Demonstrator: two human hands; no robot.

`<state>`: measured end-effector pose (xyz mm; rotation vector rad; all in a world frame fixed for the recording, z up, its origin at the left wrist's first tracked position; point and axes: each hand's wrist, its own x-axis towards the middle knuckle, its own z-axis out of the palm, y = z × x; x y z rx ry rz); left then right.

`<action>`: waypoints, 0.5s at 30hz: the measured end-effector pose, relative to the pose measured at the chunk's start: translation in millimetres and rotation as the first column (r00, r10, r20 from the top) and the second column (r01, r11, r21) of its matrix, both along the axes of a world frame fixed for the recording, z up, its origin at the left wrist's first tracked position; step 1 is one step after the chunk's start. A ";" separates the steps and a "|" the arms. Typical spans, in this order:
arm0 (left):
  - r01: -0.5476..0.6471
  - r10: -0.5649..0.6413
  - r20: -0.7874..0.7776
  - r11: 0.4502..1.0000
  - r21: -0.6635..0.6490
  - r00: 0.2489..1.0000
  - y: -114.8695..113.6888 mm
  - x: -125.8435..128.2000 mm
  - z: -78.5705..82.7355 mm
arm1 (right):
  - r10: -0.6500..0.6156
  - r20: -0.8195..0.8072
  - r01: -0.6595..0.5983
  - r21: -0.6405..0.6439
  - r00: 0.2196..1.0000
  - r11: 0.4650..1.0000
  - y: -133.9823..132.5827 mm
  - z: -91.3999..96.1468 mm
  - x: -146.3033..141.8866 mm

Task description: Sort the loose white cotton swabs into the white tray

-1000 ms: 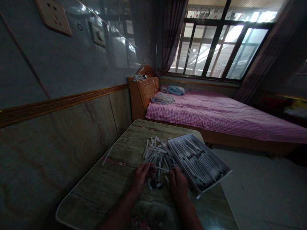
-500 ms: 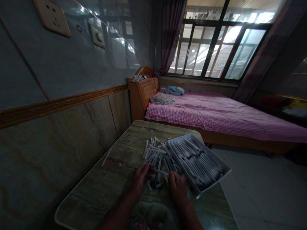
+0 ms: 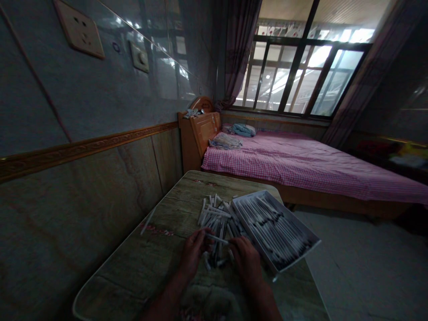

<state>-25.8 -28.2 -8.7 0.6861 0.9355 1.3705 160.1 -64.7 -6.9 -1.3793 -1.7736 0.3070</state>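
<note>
A slim white pen-like stick (image 3: 217,239) spans the gap between my two hands. My left hand (image 3: 191,255) pinches its left end, fingers closed. At the other end, the fingertips of my right hand (image 3: 246,257) are closed around the stick. Just beyond and beneath it lies a loose pile of white and dark pen-like pieces (image 3: 214,215), partly hidden by my hands. To the right, a shallow pale box (image 3: 298,259) sits tilted and holds rows of slender white sticks with dark ends.
The wood-patterned table (image 3: 133,272) stands against the tiled wall (image 3: 110,196). One single white stick (image 3: 148,221) lies near its left edge. Past the table is a bed (image 3: 287,160) with a pink checked sheet, and a window (image 3: 294,76) behind it.
My right hand's fingers have shifted along the stick and stretched slightly toward the left. My left hand keeps its pinch. The camera view has moved a little.
</note>
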 end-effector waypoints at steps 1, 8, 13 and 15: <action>0.019 -0.019 0.008 1.000 -0.003 1.000 -0.2 0.1 -0.3 | -0.043 -0.003 0.043 0.022 0.999 0.999 1.3 1.5 2.6; 0.045 -0.043 0.061 0.998 -0.033 0.997 1.6 -1.7 1.3 | -0.535 0.041 0.533 0.041 0.844 0.845 17.6 17.6 36.9; 0.038 -0.036 0.056 0.998 -0.045 0.998 1.6 -1.5 3.3 | -0.623 0.229 0.650 -0.063 0.748 0.757 36.2 24.2 51.5; 0.042 -0.039 0.057 0.998 -0.046 0.998 1.0 -2.1 5.0 | -0.603 0.302 0.654 -0.101 0.738 0.750 42.8 25.7 52.8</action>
